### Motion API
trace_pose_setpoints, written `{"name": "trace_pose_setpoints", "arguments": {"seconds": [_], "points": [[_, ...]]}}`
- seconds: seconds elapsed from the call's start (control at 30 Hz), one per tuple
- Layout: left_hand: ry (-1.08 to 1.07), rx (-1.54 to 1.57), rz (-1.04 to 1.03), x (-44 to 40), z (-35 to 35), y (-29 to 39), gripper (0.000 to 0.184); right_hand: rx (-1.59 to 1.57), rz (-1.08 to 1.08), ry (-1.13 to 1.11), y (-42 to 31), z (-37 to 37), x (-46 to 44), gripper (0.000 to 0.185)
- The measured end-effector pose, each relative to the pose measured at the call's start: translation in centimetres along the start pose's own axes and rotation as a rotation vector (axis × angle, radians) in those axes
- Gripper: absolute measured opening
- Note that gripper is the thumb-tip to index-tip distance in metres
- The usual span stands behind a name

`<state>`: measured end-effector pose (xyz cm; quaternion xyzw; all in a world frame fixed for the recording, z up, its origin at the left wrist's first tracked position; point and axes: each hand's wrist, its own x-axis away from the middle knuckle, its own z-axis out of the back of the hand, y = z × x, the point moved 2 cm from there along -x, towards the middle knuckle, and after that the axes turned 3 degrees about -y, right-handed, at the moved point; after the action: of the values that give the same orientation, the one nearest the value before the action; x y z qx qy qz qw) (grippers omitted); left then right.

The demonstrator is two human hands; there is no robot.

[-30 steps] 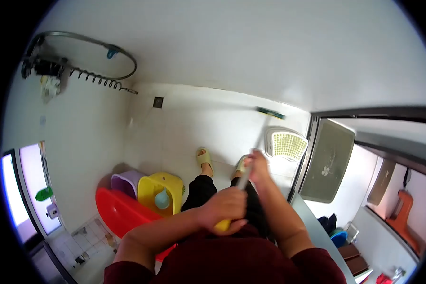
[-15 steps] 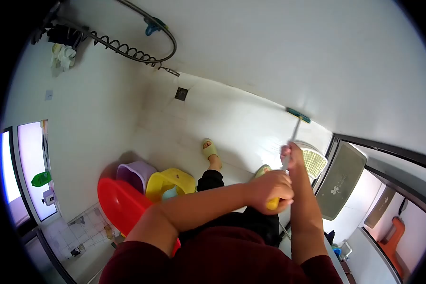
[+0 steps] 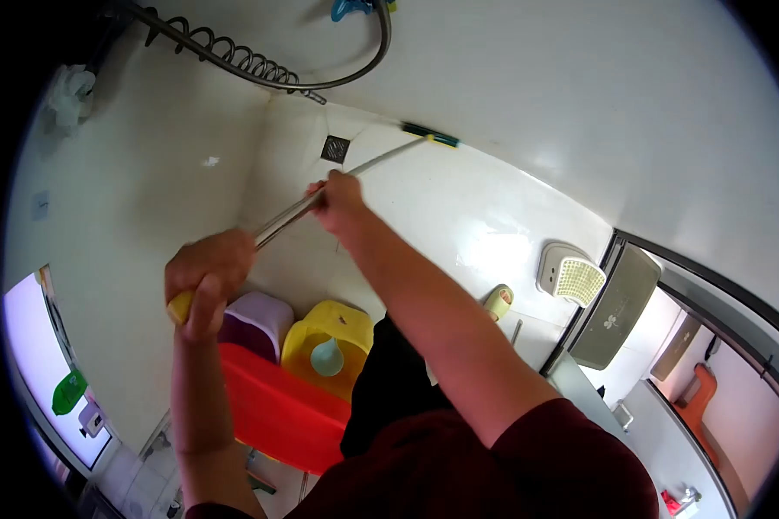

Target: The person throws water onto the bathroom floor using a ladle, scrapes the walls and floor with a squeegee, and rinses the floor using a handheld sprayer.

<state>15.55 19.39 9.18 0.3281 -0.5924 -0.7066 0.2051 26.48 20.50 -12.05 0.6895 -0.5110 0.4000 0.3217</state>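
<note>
**Long-handled brush (image 3: 389, 156), gripped at a slant**

The right hand (image 3: 336, 203), stretched forward, is closed round the pole (image 3: 286, 222); the left hand (image 3: 209, 275) wraps the yellow end (image 3: 180, 307), partly hiding it. The green head (image 3: 430, 134), slightly blurred, lies where floor (image 3: 433, 208) meets wall (image 3: 537, 112), near the drain (image 3: 336, 149). A dark hose (image 3: 333, 85) is cut off above. The grey mat (image 3: 619, 303) bears a pale clover-like motif (image 3: 610, 321).

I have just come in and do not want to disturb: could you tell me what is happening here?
A person in a dark red shirt grips a long, grey-handled brush in both hands: the left hand near its yellow grip end, the right hand farther along. Its narrow dark green head is at the foot of the white wall, near the square dark floor drain.
</note>
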Motion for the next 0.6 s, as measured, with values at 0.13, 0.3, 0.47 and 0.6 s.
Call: {"name": "trace_pose_setpoints", "arguments": {"seconds": [0.13,0.3,0.47,0.6], "points": [[0.089,-0.127,-0.033,2.4,0.0,1.1,0.032,0.135,-0.12,-0.092,4.3,-2.6,-1.0,0.007],[0.146,-0.222,-0.065,5.1,-3.0,4.6,0.028,0.181,-0.105,-0.125,6.7,-0.3,3.6,0.005],[-0.055,-0.014,-0.128,4.9,-7.6,3.8,0.018,0.165,0.076,0.071,1.2,10.8,7.7,0.016],[-0.348,0.039,-0.118,1.3,-9.5,0.7,0.014,-0.251,-0.059,-0.091,-5.3,14.2,7.5,0.024]]}}
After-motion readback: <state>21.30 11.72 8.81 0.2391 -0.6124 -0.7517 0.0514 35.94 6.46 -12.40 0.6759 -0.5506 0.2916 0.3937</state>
